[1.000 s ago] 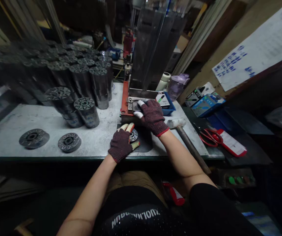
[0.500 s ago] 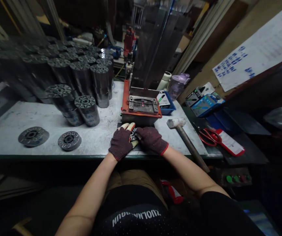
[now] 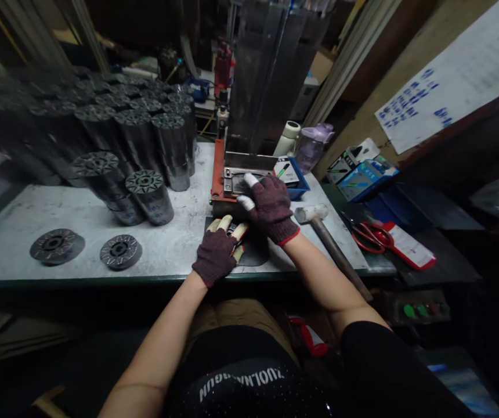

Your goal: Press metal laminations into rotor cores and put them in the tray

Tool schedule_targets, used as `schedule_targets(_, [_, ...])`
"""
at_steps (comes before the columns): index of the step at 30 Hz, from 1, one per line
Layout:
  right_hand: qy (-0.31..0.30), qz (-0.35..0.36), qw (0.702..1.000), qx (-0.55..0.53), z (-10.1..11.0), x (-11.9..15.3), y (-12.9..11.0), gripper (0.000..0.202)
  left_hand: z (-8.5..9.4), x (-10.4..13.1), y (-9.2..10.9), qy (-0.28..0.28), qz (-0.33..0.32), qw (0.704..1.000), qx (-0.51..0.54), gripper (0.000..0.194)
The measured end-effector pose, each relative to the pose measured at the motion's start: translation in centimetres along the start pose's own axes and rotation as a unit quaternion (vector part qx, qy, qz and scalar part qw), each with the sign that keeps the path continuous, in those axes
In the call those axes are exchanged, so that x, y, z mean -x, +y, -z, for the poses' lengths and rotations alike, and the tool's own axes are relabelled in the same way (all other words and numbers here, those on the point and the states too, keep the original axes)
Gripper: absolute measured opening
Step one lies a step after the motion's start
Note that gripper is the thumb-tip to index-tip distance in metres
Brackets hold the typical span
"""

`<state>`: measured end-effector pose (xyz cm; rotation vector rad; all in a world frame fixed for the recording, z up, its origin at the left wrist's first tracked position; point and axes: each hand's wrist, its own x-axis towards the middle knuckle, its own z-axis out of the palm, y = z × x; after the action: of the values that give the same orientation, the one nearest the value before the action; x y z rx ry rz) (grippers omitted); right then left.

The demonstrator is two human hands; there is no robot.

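Note:
My left hand [image 3: 219, 249], in a dark glove with pale fingertips, is wrapped round a small metal disc part [image 3: 231, 229] on a dark mat [image 3: 256, 251] at the table's front. Most of that part is hidden by the fingers. My right hand [image 3: 270, 206], gloved too, is over the orange-topped box [image 3: 217, 174], its thumb and forefinger apart above the metal fixture [image 3: 235, 181]. Nothing shows between those fingers. Two slotted metal discs, one at far left [image 3: 57, 246] and one nearer [image 3: 120, 251], lie flat on the table.
Many stacked metal cylinders [image 3: 132, 125] stand at the left, two short stacks [image 3: 149, 197] before them. A hammer [image 3: 334, 247] lies right of my right hand, with red scissors [image 3: 370, 237] beyond. Bottles [image 3: 314, 146] and a blue tray [image 3: 298, 188] stand behind the hammer.
My right hand has moved up and forward from the small disc part to the fixture on the box, and its fingers have parted. My left hand has stayed round the part.

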<state>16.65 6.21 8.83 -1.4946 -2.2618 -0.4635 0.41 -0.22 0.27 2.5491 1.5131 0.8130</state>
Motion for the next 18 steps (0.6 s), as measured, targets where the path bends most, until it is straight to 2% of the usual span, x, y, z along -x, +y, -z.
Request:
schedule_targets(6, [-0.005,-0.002,1.0,0.004,-1.2,-1.2,0.1,0.051,-0.2,-0.3,-0.2,0.014,0.016,1.0,0.02,0.05])
schedule_targets(11, [-0.053,0.039,0.998,0.012,0.0,-2.1,0.8,0.049,-0.3,-0.2,-0.4,0.03,0.073,0.996,0.045,0.082])
schedule_targets(13, [-0.078,0.048,0.996,0.02,0.7,-2.3,0.5,0.039,-0.3,-0.2,-0.5,0.027,0.082,0.995,0.043,0.081])
schedule_targets(15, [-0.091,0.031,0.995,0.018,1.2,-1.7,-0.1,0.036,-0.3,-0.3,-0.5,0.024,0.076,0.996,0.045,0.077])
schedule_targets(18, [-0.103,-0.004,0.994,-0.032,1.0,0.9,-1.0,0.037,-0.1,-0.3,-0.4,0.017,0.064,0.996,0.057,0.076])
